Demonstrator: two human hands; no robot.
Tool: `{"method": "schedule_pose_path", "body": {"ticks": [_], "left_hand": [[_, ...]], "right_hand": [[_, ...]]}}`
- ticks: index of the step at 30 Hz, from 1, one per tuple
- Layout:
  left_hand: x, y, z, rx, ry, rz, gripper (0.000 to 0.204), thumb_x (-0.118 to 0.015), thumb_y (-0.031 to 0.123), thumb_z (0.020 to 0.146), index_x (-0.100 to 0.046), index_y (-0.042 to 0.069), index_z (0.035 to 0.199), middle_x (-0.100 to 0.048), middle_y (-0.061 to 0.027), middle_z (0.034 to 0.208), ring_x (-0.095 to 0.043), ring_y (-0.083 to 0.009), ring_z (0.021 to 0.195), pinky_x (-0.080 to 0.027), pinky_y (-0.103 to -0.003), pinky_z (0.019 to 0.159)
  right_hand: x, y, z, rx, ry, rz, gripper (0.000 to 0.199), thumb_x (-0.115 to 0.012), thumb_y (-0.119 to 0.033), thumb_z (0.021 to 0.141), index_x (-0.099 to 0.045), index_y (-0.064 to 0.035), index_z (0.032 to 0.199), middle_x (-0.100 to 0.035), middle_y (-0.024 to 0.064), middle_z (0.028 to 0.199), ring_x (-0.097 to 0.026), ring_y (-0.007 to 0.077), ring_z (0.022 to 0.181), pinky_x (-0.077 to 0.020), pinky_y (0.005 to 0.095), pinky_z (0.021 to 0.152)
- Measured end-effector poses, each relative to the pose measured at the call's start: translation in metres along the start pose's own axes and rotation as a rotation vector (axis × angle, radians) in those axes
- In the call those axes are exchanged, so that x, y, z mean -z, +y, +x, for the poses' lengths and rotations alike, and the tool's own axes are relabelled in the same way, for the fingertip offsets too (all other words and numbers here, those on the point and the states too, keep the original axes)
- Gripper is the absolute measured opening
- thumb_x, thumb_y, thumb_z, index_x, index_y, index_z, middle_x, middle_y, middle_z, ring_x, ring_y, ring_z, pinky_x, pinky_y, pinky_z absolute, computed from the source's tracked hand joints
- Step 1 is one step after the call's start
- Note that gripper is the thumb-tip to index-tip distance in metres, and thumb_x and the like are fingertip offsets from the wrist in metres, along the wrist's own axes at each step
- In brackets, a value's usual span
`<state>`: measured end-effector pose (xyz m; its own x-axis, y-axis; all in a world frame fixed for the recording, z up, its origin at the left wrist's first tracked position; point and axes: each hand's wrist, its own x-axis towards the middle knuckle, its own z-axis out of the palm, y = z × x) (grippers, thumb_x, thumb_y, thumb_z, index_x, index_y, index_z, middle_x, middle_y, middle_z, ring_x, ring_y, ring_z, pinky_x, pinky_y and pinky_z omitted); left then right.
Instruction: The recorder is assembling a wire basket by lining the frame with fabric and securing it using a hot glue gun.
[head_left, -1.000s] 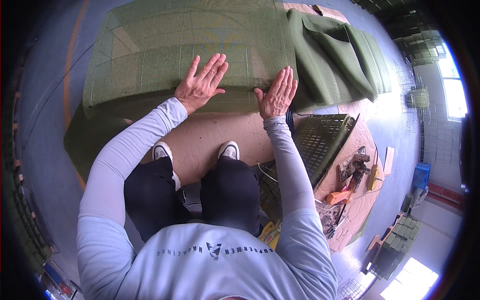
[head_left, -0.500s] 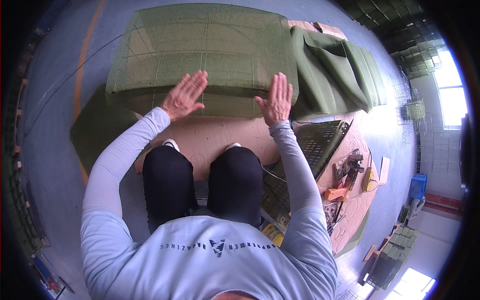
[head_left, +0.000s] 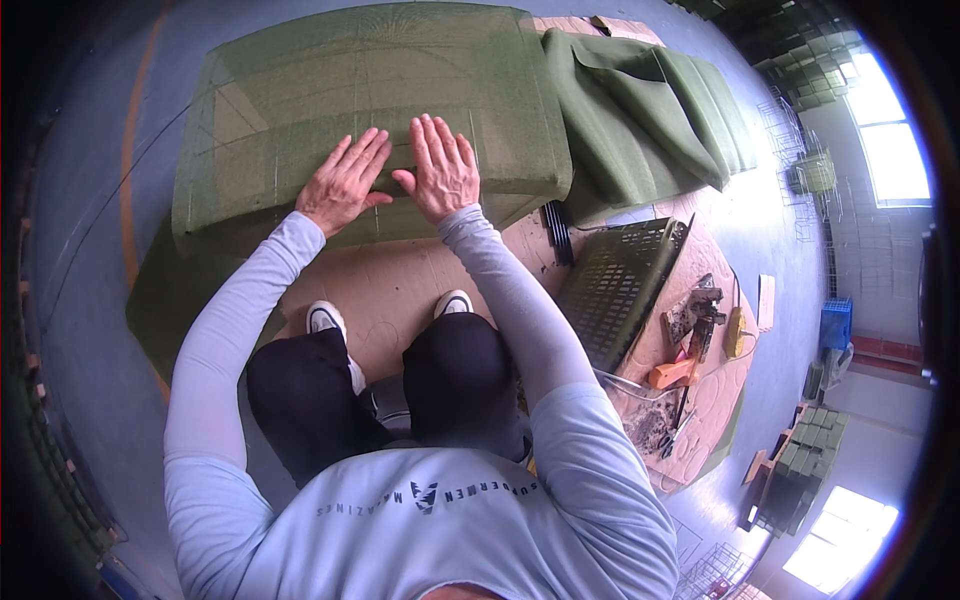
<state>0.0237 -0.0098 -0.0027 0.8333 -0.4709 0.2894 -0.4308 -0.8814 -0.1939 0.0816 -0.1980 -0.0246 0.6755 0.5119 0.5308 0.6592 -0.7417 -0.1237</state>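
Note:
A sheer green mesh cover (head_left: 380, 80) is stretched over a box-shaped wire frame in front of my knees. Both palms lie on its near upper edge. My left hand (head_left: 346, 183) rests there with fingers stretched out and thumb apart. Close to its right, my right hand (head_left: 440, 168) lies flat with fingers extended and thumb pointing left. Neither hand holds anything. Thin wires of the frame show through the mesh.
Folded green mesh (head_left: 640, 120) lies right of the frame. Nearer stands a green plastic crate (head_left: 615, 290). An orange-handled tool (head_left: 675, 372), scissors (head_left: 672, 442) and a yellow-handled tool (head_left: 737, 332) lie on cardboard (head_left: 715, 395). Another green sheet (head_left: 175, 300) spreads at left.
My right hand has moved left along the cover's near edge, toward my left hand. The frame and surroundings sit slightly further left in view, and my feet show more.

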Motion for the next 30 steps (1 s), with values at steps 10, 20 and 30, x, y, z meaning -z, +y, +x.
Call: {"method": "schedule_pose_path", "body": {"ticks": [10, 20, 30], "left_hand": [[-0.002, -0.003, 0.005, 0.01, 0.021, -0.105, 0.075, -0.053, 0.054, 0.081, -0.043, 0.004, 0.136, -0.041, -0.0095, 0.142, -0.038, -0.025, 0.132, -0.036, -0.041, 0.106], [0.019, -0.069, 0.058, 0.054, 0.078, -0.11, 0.068, -0.06, 0.046, 0.078, -0.048, 0.007, 0.132, -0.05, -0.009, 0.135, -0.048, -0.0254, 0.124, -0.044, -0.037, 0.099], [0.027, -0.146, 0.135, 0.113, 0.344, 0.047, 0.06, -0.059, 0.054, 0.078, -0.06, 0.01, 0.119, -0.068, -0.0089, 0.103, -0.065, -0.0248, 0.095, -0.053, -0.034, 0.078]], "right_hand": [[0.044, 0.128, -0.065, -0.498, 0.324, 0.044, 0.101, -0.075, -0.046, 0.07, -0.023, -0.0027, 0.144, -0.034, 0.0264, 0.142, -0.035, 0.0344, 0.133, -0.027, 0.044, 0.107], [0.07, 0.151, 0.008, -0.853, 0.168, 1.098, 0.039, -0.073, -0.033, 0.082, -0.065, 0.0032, 0.094, -0.064, 0.001, 0.081, -0.056, 0.0089, 0.068, -0.0462, 0.0247, 0.063], [0.026, 0.203, 0.118, -0.747, 0.369, 1.187, 0.049, -0.079, -0.04, 0.074, -0.064, 0.0049, 0.087, -0.064, 0.0033, 0.076, -0.055, 0.0101, 0.065, -0.0464, 0.0265, 0.06]]}}
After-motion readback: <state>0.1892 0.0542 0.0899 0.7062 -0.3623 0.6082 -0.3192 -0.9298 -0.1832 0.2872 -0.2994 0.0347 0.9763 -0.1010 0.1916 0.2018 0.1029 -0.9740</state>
